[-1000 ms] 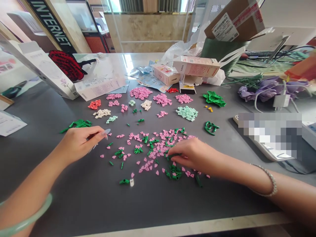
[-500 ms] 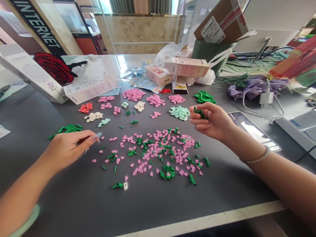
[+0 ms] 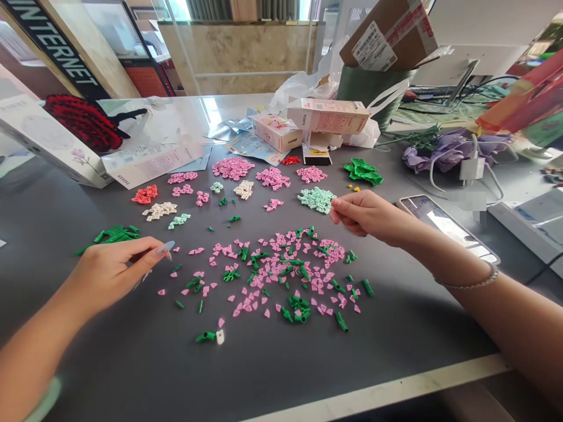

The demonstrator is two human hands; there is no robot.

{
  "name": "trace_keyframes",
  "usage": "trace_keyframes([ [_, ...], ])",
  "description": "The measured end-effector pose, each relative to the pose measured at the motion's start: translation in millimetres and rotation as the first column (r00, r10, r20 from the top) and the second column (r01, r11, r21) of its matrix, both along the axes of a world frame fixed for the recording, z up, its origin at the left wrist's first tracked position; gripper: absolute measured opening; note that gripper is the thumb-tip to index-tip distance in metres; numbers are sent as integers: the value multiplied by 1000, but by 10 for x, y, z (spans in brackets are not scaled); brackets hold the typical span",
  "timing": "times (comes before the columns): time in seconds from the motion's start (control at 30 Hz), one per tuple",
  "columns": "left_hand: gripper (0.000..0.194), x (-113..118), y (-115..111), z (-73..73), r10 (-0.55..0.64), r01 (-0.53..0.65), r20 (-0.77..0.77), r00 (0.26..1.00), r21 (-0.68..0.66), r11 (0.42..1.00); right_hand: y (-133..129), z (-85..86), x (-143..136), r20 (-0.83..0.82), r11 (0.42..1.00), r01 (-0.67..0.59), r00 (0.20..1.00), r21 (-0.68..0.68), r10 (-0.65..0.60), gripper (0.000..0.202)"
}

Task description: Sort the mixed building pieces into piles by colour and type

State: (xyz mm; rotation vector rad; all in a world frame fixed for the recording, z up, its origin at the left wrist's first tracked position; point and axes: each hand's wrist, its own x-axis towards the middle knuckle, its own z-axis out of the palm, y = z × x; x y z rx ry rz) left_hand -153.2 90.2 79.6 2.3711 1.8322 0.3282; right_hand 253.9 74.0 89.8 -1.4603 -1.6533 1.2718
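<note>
My left hand (image 3: 118, 264) hovers at the left, thumb and fingers pinched together; whatever it may hold is hidden. Behind it lie long green toy brick pieces (image 3: 116, 233). My right hand (image 3: 369, 217) is closed with the palm turned down beside a pile of mint-green pieces (image 3: 316, 200). Green brick pieces seen in its fingers a moment ago are now almost wholly covered by them. Between the hands spreads a loose mix of small pink pieces (image 3: 272, 271) and green stem pieces (image 3: 299, 308). A green connector (image 3: 205, 337) lies against a white piece (image 3: 220, 337) nearer me.
Sorted pink (image 3: 233, 168), cream (image 3: 160, 211) and coral (image 3: 145, 194) piles line the back, with green leaf pieces (image 3: 363, 171) and two yellow bits (image 3: 353, 188). Cartons (image 3: 328, 115) stand behind. A phone (image 3: 448, 228) and purple flowers (image 3: 457, 152) lie at the right.
My right hand has turned over, palm downward, hiding the green pieces it showed before. Two yellow bits now show behind it. My left hand keeps its pinch; the view has shifted slightly.
</note>
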Motion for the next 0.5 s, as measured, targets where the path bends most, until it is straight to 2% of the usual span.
trace_keyframes([
  [0.1, 52, -71, 45, -26, -37, 36, -35, 999, -17, 999, -34, 36, -17, 282, 987, -74, 959, 145, 31, 26],
  [0.17, 52, -101, 68, -35, -47, 46, -43, 998, -26, 999, -52, 65, -29, 368, 977, -154, 925, 148, 90, 25],
  [0.3, 52, -57, 43, -17, -43, 43, -11, 999, -20, 999, -60, 100, -41, 347, 971, -236, 915, 47, 206, 28],
  [0.4, 55, 42, -36, 20, 5, -6, 37, 999, 4, 1000, -48, 94, -38, 327, 967, -255, 915, 13, 237, 29],
  [0.5, 56, 118, -101, 54, 22, -23, 61, 998, 14, 1000, -36, 64, -25, 353, 972, -234, 911, 23, 211, 31],
])
